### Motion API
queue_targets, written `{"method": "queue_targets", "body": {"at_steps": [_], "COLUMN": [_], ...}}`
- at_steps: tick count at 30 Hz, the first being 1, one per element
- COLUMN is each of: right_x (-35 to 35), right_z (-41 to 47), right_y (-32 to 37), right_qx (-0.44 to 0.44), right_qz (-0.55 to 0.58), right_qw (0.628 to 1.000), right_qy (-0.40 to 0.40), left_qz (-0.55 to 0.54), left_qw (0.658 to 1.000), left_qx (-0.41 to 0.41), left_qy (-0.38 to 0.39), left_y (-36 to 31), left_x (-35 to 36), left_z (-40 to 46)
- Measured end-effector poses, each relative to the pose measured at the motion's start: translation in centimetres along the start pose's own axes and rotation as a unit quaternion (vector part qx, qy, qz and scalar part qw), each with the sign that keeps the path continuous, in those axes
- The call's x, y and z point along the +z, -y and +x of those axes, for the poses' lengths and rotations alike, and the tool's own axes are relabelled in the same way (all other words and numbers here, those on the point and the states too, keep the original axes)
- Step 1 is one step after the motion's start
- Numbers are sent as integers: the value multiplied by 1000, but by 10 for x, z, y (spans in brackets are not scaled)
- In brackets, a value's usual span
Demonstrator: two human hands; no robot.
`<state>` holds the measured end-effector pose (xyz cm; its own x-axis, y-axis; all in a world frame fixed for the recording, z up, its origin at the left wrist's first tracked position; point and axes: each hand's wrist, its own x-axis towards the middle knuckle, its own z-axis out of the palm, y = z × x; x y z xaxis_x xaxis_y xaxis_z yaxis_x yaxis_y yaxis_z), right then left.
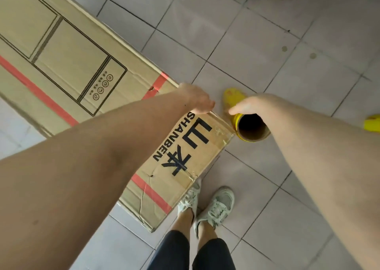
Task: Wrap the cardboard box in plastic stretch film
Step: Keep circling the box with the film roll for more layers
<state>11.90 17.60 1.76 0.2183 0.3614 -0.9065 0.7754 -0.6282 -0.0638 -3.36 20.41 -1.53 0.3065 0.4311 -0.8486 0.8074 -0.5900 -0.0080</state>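
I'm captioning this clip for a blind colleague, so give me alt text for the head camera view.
Seen from above, a person's left hand rests on the corner of a long cardboard box lying on a tiled floor, while the right hand holds a yellow stretch film roll beside it. Their pale sneakers stand near the box.

pale grey tiled floor with dark grout lines, evenly lit, a few small stains

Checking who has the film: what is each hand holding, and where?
Right hand grips the film roll near its open end. Left hand rests on the cardboard box edge.
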Motion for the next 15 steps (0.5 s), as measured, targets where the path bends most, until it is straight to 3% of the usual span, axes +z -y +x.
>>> {"method": "queue_targets", "body": {"at_steps": [2, 5, 9, 15], "right_x": [1, 17, 55, 98], "right_z": [-4, -16, -26, -35], "right_y": [-20, -60, -93, -113], "right_qx": [30, 105, 178, 244], "right_qz": [44, 241, 462, 656], "right_qw": [999, 963, 864, 704], "right_qy": [12, 56, 89, 124], "left_qz": [0, 13, 11, -2], "left_qw": [1000, 1000, 1000, 1000], "left_qx": [6, -2, 8, -8], "left_qy": [-21, -24, -22, -24], "left_y": [-1, 1, 7, 6], "left_x": [1, 4, 10, 9], "left_z": [1, 5, 15, 11]}}
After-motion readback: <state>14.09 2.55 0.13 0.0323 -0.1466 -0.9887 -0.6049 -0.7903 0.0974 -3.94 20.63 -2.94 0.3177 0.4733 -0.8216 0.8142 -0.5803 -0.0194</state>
